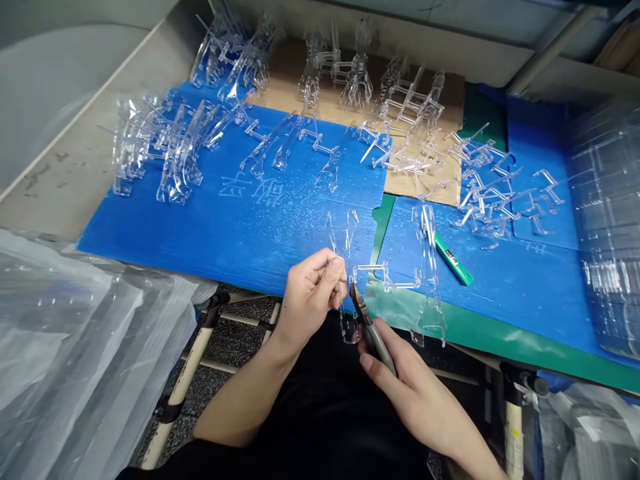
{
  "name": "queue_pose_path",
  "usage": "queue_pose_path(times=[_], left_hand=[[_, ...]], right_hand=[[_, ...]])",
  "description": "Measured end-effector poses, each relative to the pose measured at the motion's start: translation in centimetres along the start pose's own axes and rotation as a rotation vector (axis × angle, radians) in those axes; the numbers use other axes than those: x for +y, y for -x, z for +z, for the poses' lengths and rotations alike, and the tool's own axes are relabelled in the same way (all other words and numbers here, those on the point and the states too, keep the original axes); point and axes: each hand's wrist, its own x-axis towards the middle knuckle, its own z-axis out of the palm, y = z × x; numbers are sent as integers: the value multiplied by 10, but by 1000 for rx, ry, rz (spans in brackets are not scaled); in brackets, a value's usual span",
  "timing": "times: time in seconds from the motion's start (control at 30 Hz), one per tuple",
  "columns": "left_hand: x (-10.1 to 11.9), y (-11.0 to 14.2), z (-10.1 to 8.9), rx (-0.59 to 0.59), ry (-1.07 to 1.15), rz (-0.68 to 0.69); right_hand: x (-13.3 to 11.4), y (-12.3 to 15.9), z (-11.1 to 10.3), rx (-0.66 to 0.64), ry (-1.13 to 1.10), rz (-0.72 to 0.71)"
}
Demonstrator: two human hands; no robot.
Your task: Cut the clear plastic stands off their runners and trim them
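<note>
Right hand (413, 392) round pliers (381, 345), bags (70, 347) leftward

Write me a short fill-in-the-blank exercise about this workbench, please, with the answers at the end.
1. The pliers are held in the person's ____ hand.
2. A clear plastic piece is pinched between the thumb and fingers of the ____ hand.
3. The marker lying on the bench is coloured ____.
4. The sheet with pale handwriting on it is coloured ____.

Missing words: right; left; green; blue.
</note>
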Motion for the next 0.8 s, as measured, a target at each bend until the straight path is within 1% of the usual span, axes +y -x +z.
queue_pose_path(times=[0.2,0.6,0.8], left_hand=[[-1,0,1,-2,-25,-12],[-2,4,6,-22,8,-27],[-3,5,7,6,7,-30]], right_hand=[[2,-1,-3,-18,-27,-28],[-7,-1,-8,-74,-61,-31],[-7,0,-3,-43,-106,-18]])
